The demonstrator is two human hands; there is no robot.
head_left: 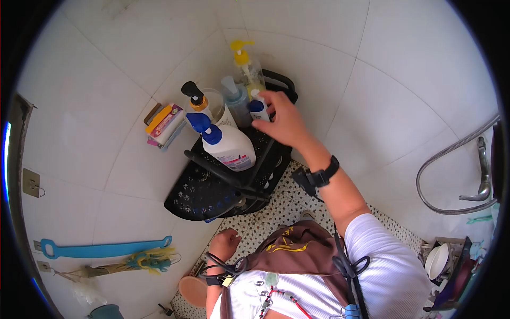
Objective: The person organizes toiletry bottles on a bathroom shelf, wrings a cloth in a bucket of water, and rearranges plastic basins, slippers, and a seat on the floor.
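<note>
Your left hand (pixel 225 245) curled low and apart, you bracket a small bottle (pixel 258 112) with your right hand (pixel 286 120), grip unclear, above a black rack (pixel 199 195) likely placed to keep pump bottles (pixel 231 148) reachable.

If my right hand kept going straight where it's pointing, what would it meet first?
Your right hand would likely first meet the small white plastic bottle with dark blue on it; they look very close, though depth leaves actual contact unclear.
</note>
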